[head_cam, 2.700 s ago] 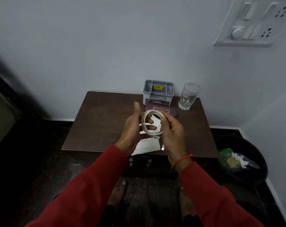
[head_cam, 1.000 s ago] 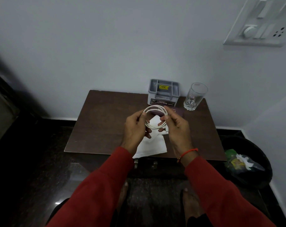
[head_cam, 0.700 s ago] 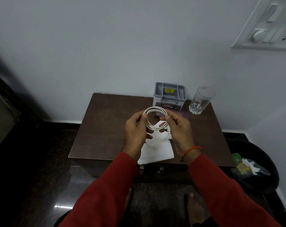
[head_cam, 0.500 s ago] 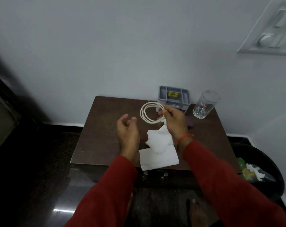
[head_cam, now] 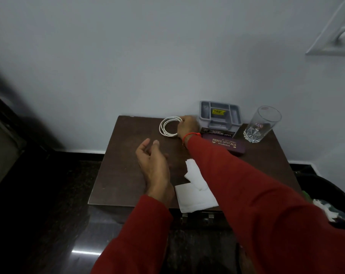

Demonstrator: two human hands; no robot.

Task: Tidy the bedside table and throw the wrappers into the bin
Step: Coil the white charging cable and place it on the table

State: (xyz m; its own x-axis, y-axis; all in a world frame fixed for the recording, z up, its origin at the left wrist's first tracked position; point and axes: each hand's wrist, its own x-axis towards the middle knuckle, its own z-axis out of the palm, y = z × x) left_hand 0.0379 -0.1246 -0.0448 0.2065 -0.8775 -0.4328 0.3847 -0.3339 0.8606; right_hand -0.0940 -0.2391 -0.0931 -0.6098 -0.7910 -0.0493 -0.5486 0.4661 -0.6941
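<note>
A coiled white cable (head_cam: 166, 126) lies at the back of the dark wooden bedside table (head_cam: 118, 175), just left of a grey organiser tray (head_cam: 220, 115). My right hand (head_cam: 187, 126) reaches far forward and its fingers hold the coil's right side, low against the tabletop. My left hand (head_cam: 153, 165) hovers over the middle of the table, fingers loosely apart and empty. Two white tissues (head_cam: 195, 189) lie near the front edge, partly under my right sleeve. A black bin (head_cam: 329, 196) with wrappers inside stands on the floor at the right.
A purple spectacle case (head_cam: 225, 144) lies in front of the organiser. A clear glass (head_cam: 261, 124) stands at the back right corner. The wall is right behind the table, and a switch panel (head_cam: 335, 34) hangs at the upper right.
Both hands held the coiled cable above the tissues; my left hand let go and my right hand carried the coil to the back of the table beside the organiser.
</note>
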